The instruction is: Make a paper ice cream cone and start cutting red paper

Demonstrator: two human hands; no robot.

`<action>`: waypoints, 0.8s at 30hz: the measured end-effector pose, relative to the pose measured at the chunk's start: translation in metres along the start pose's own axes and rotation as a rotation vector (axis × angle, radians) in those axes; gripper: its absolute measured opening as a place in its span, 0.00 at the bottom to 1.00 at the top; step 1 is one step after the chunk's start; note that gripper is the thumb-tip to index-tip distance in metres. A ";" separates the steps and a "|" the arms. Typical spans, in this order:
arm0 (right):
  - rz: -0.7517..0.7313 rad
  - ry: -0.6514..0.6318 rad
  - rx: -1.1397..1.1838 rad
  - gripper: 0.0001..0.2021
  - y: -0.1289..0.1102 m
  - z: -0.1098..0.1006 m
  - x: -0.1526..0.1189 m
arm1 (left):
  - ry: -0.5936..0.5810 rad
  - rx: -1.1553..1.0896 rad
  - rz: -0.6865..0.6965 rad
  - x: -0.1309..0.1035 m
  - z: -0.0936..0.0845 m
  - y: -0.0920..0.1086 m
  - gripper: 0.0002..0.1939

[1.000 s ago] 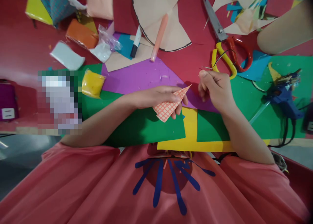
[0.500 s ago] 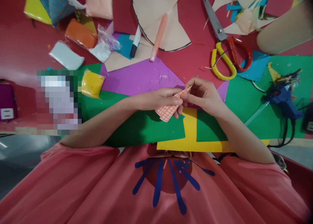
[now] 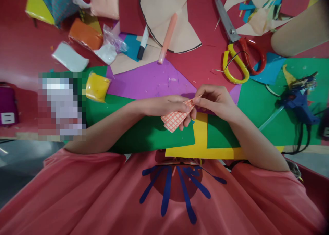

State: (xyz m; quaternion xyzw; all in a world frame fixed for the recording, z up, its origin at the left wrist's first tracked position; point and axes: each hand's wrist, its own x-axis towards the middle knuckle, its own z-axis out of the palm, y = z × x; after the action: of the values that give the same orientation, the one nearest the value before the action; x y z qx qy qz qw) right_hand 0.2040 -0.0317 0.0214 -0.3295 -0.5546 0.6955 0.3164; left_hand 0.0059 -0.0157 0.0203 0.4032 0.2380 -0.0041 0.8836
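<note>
A small paper cone (image 3: 176, 119) with an orange grid pattern is held between both hands, its wide end toward the lower left and its tip toward the upper right. My left hand (image 3: 177, 106) is closed round its body, thumb on top and fingers beneath. At the narrow tip, my right hand (image 3: 214, 99) pinches the paper between thumb and forefinger. Below the hands lie green sheets (image 3: 144, 135) and a yellow sheet (image 3: 200, 132); a purple sheet (image 3: 144, 82) is just beyond them.
Scissors (image 3: 232, 33) with red and yellow handles lie at the upper right. A blue glue gun (image 3: 298, 101) rests at the right. An orange marker (image 3: 167, 38) lies on beige paper (image 3: 177, 29). Clay packets, such as a yellow one (image 3: 97, 87), sit at the left.
The paper cone has tilted slightly, its wide end now lower and more of its grid showing. My right hand has moved slightly down, still pinching the tip.
</note>
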 end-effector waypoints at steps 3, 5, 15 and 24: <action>0.012 0.028 -0.061 0.15 -0.002 -0.002 0.000 | -0.043 -0.035 -0.019 -0.001 -0.001 0.000 0.07; 0.040 0.042 -0.078 0.16 -0.003 -0.003 0.000 | -0.059 -0.053 -0.019 -0.002 -0.001 0.000 0.07; 0.059 0.296 -0.055 0.23 0.000 -0.012 0.002 | -0.074 -0.049 -0.054 -0.002 0.002 -0.001 0.06; 0.004 0.318 -0.126 0.17 -0.003 -0.009 -0.001 | -0.067 -0.122 -0.009 -0.003 0.000 -0.001 0.07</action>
State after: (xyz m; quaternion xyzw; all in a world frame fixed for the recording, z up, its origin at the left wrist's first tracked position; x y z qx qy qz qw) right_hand 0.2119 -0.0270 0.0231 -0.4556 -0.5393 0.5991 0.3777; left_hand 0.0028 -0.0169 0.0205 0.3473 0.2102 -0.0071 0.9139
